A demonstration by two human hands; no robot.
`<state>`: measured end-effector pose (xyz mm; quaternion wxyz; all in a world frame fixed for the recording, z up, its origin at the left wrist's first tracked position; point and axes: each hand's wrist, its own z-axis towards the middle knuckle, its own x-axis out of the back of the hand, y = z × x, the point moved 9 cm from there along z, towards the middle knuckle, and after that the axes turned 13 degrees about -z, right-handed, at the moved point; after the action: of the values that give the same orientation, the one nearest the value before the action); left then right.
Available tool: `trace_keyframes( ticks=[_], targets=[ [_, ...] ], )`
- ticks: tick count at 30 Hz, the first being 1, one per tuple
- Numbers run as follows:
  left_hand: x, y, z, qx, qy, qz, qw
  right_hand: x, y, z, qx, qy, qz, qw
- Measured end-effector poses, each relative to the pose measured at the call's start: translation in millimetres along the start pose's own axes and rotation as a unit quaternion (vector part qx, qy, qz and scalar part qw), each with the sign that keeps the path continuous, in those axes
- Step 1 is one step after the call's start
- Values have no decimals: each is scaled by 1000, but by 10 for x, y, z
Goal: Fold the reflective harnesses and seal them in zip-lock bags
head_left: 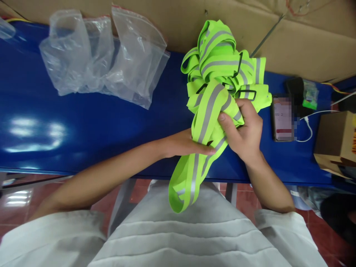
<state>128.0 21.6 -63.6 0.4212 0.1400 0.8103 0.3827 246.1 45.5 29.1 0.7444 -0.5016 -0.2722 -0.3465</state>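
A neon-yellow reflective strap (207, 115) with a grey stripe is looped between my hands, and its lower loop hangs past the table's front edge. My left hand (194, 144) is closed around the strap, thumb across the front, the other fingers hidden behind the band. The fingers of my right hand (244, 129) pinch the bunched band from the right, thumb on top. Just behind my hands lies a heap of the same reflective straps (218, 55), with several black buckles showing among the folds.
Clear plastic zip bags (133, 63) lie at the back left of the blue table (97, 126). To the right are a phone (283, 118), a white cable (308, 129) and a cardboard box (333, 137). Cardboard (306, 48) stands along the back edge.
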Motion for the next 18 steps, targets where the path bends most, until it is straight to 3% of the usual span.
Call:
trace_keyframes(
  ticks=[6,8,12,15,18],
  targets=[
    [114,270,-78,-101,41,134,985,108,-26,33,13,14,-13,1000],
    [146,314,-89,-97,10,178,979,134,-4,54,8,3,-10,1000],
    [38,314,-133,-62,-120,201,970,68,73,95,-28,-62,62,996],
    [-84,339,-198,-48,-185,179,965,-146,164,59,-103,-151,205,962],
    [-134,385,-256,-46,-189,171,966,-439,225,-74,-194,-246,336,888]
  ],
)
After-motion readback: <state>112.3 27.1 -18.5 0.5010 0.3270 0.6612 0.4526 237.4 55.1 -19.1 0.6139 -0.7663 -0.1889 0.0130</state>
